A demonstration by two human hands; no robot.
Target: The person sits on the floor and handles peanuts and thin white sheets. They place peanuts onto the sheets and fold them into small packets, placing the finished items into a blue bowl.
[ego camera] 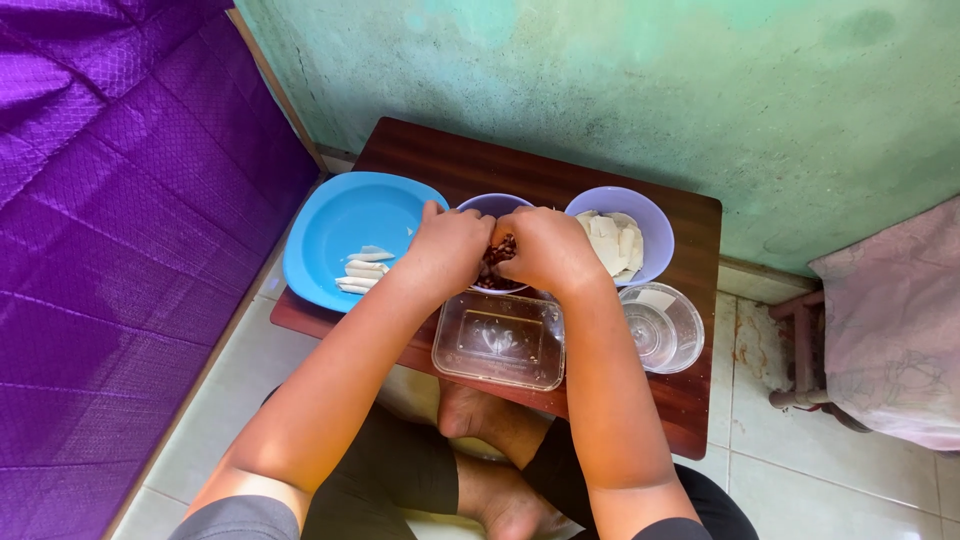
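Both hands over middle bowl point(490, 207): left hand point(447, 250) and right hand point(545, 250) pinch red-brown filling point(500, 250); four rolls point(362, 270) done on blue plate point(345, 220); many wrappers point(612, 240) left at table's point(690, 400) far edge.

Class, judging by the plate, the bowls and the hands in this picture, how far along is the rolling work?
Done: a few white rolls lie on the blue plate. In hand: the left hand and right hand meet over the bowl of reddish filling; what they hold is hidden. Left: a stack of white wrappers remains in the second bowl.
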